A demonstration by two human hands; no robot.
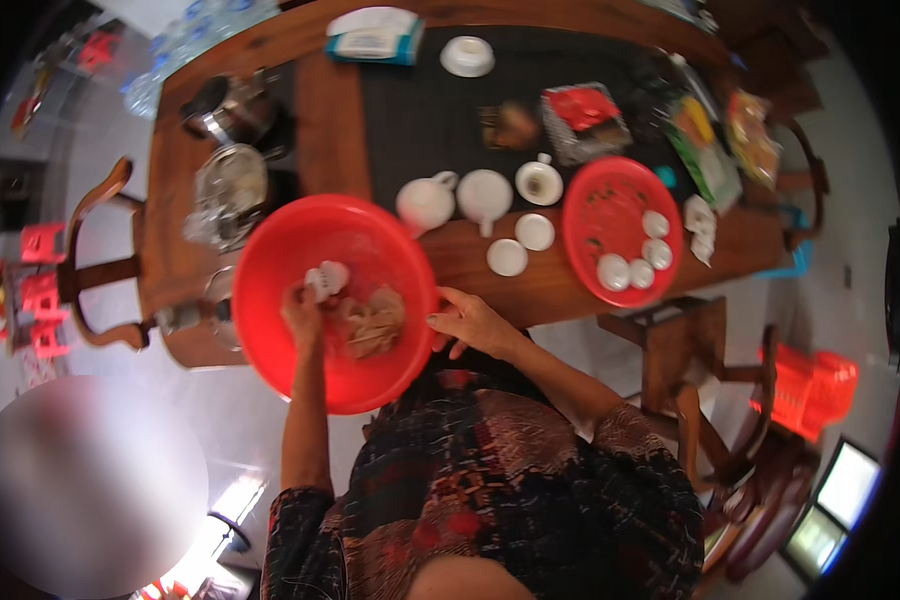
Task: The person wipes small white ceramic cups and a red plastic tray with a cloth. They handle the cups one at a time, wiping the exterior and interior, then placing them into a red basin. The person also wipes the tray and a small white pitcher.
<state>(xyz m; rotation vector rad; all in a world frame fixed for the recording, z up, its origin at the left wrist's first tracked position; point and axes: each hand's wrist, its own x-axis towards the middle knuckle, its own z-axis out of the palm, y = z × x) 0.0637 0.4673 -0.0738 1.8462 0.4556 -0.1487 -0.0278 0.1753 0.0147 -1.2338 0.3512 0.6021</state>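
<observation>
A large red basin (268, 372) sits at the table's near edge, partly overhanging it. My left hand (302, 312) reaches inside, its fingers closed at a small white cup (328, 280); blur hides the exact grip. Beside it in the basin lies a wet, crumpled beige cloth (375, 322). At the basin's right rim, my right hand (472, 325) grips the edge, with the fingers partly hidden. A red round tray (607, 200) to the right carries several small white cups (613, 271) and dark wet scraps.
Beyond the basin stand a white teapot (426, 203), a white pitcher (485, 195), a white strainer cup (538, 182) and two small white dishes (508, 257). A kettle (232, 108) and glass pot (232, 185) are at left. Tissues (375, 38) lie far back; a wooden chair (685, 350) stands right.
</observation>
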